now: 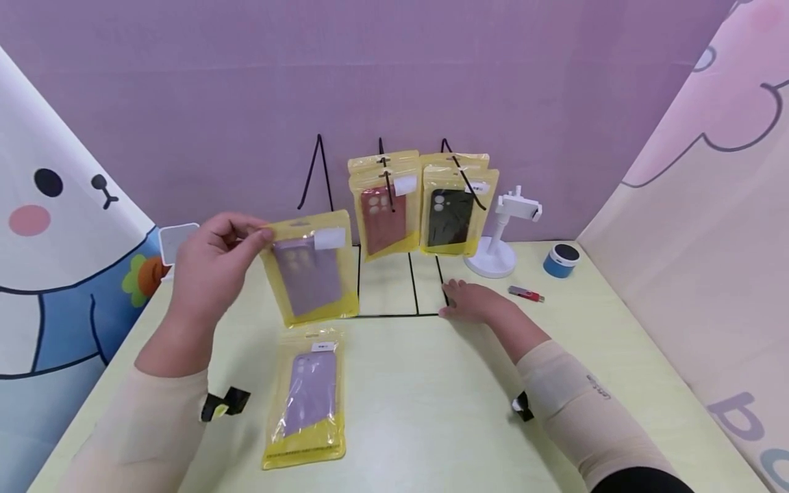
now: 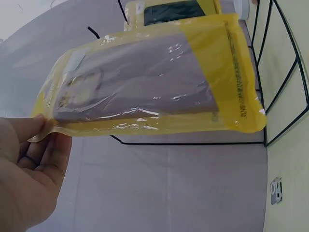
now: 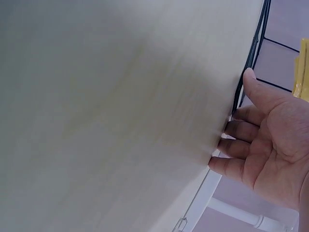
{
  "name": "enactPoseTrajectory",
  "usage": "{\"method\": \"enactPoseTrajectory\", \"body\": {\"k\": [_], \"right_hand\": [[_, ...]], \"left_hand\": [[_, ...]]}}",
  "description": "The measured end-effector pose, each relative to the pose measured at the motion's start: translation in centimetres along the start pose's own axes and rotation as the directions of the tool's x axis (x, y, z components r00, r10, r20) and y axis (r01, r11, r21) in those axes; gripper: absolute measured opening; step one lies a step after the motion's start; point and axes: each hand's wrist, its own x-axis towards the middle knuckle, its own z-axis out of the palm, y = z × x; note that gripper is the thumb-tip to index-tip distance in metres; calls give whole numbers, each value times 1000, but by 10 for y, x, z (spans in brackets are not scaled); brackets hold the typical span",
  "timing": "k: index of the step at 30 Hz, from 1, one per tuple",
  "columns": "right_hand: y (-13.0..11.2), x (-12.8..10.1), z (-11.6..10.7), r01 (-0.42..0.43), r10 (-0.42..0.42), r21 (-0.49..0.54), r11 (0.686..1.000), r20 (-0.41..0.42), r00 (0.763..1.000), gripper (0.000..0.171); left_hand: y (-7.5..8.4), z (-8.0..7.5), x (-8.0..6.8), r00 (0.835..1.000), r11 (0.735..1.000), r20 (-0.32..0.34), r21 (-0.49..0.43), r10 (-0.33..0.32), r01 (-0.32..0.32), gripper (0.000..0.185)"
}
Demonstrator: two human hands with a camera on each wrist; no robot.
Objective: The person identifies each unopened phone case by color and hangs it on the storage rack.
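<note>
In front of the black wire display rack [image 1: 394,287], the left hand [image 1: 212,263] holds a yellow pouch with a purple phone case [image 1: 311,270] up off the table, pinching its top corner between thumb and fingers; the left wrist view shows the grip sitting right at the edge of the pouch [image 2: 145,84], so the pack hangs tilted. The step in hand looks like hanging this pack on the rack's empty left hook [image 1: 319,161]. To do it well, the slot in the pouch's header should probably be squared up to the hook's tip, and the grip kept clear of that slot. The right hand [image 1: 471,301] lies flat, fingers straight and relaxed, holding nothing, fingertips [image 3: 227,145] touching the rack's base wire on the pale green table [image 1: 431,397]. A second purple case pouch [image 1: 305,397] lies flat on the table, just below the lifted one. A red case pouch [image 1: 385,209] and a black case pouch [image 1: 453,205] already hang on the other two hooks
</note>
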Motion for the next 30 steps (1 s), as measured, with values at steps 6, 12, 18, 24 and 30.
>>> {"method": "enactPoseTrajectory", "body": {"k": [6,12,18,24,30], "right_hand": [[1,1,0,4,-4,-13,1000,12,1000,76],[2,2,1,12,-12,-29,1000,8,1000,76],[2,2,0,7,-6,-43,999,11,1000,76],[3,2,0,8,-8,-34,999,14,1000,77],[3,1,-1,-7,7,-1,1000,13,1000,77]], "left_hand": [[-1,5,13,998,999,-52,-11,-47,46,33],[-4,10,22,998,999,-64,-27,-25,23,31],[-7,12,33,997,999,-61,5,-44,45,33],[-13,15,44,994,996,-56,22,-90,91,37],[-18,19,60,993,995,-75,-19,-96,95,36]]}}
